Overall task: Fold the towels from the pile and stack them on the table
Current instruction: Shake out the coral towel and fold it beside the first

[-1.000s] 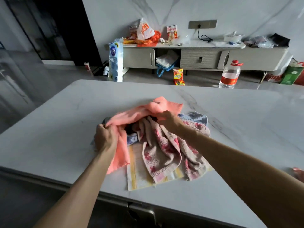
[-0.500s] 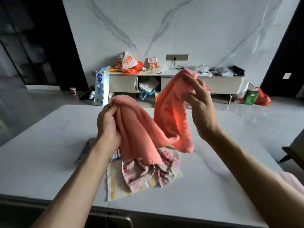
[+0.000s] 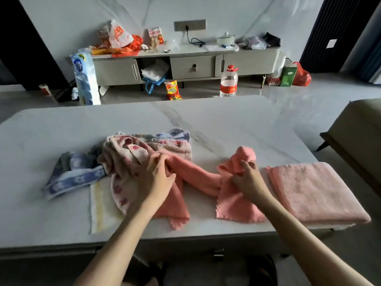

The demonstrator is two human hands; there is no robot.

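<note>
Left hand [image 3: 156,178] and right hand [image 3: 246,179] each grip a coral towel [image 3: 198,176] on the bench [image 3: 226,124]; the pile [image 3: 132,153] lies at its 9 o'clock, a folded pink towel [image 3: 313,190] at 3.

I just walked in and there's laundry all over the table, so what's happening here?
A person is working through a pile of towels at the white table. Both hands hold one salmon towel: the left hand grips it beside the pile, and the right hand pinches its bunched other end. It lies crumpled, not yet folded. On the left lie a floral towel, a blue towel and a yellow-striped towel. One folded pink towel lies at the right.
</note>
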